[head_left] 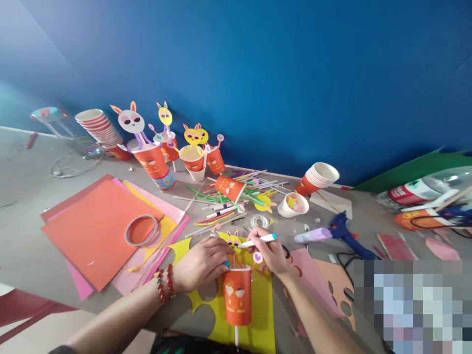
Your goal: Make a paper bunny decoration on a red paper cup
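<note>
My right hand (268,250) grips a white marker pen (260,240) with a teal end. Its tip is at the yellow paper rabbit face (233,243), which has pink and dark eyes. My left hand (204,260) is closed beside the face, its fingertips by the face's left edge, with a small blue pen cap (226,264) at its fingers. The face stands above a red paper cup (237,297) lying toward me, with a white straw (236,336) out of its base. A pink paper disc (257,257) with a purple heart sits near my right fingers.
Yellow cut-out paper (258,314) lies under the cup. Orange sheets (88,221) and a tape roll (141,230) lie left. Finished rabbit cups (151,160) stand behind, near scattered straws and pipe cleaners (206,194). A blue glue gun (348,236) and its cable lie right.
</note>
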A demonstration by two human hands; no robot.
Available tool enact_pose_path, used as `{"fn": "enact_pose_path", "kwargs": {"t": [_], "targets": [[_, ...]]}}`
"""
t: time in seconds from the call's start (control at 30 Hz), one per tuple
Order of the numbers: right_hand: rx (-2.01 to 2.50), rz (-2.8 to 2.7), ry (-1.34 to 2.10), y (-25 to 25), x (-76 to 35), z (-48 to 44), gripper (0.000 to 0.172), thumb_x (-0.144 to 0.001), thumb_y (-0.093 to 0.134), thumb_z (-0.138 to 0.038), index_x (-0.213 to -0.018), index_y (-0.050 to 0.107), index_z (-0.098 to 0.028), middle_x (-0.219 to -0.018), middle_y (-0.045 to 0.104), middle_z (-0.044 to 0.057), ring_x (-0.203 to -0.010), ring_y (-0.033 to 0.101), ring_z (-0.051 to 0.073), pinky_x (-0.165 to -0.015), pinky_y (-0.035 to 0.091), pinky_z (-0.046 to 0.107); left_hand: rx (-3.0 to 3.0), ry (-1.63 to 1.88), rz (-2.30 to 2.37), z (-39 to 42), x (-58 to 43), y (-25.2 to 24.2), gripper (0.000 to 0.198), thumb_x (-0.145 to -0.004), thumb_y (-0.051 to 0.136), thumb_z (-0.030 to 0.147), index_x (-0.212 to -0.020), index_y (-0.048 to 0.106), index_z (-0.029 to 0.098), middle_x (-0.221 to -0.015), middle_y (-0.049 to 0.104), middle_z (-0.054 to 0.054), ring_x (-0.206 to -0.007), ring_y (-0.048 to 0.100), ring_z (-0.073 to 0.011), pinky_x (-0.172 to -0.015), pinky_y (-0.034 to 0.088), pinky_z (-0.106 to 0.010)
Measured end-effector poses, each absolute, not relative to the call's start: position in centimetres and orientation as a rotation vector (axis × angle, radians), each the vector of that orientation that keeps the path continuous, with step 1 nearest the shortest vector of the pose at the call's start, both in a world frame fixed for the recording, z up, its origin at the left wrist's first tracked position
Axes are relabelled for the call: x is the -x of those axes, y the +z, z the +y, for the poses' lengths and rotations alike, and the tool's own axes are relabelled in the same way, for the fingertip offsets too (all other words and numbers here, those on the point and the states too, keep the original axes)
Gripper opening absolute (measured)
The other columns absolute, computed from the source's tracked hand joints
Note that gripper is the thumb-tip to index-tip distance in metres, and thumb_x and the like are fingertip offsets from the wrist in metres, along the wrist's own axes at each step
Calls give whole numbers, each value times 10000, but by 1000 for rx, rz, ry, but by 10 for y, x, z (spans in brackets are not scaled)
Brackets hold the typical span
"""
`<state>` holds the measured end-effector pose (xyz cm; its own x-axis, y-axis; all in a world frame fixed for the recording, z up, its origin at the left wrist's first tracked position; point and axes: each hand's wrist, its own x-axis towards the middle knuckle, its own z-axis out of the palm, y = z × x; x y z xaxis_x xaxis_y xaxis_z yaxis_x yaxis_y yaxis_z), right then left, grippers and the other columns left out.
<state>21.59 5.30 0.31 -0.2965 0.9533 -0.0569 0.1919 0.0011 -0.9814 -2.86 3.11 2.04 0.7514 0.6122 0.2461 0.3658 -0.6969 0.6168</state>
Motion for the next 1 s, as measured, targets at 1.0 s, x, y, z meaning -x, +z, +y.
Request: {"fn": "enact_pose_path", "kwargs": {"t": [1.0], "targets": [[1188, -1413, 1379, 5, -215, 53, 257, -926, 502, -368, -727, 567, -218, -587, 607, -21, -531, 529, 137, -534, 405, 237, -2418, 673, 686, 30, 33, 15, 256, -1031, 384, 324, -1047, 586, 168, -1234, 672, -155, -1190, 567, -263, -1028, 448, -432]]}}
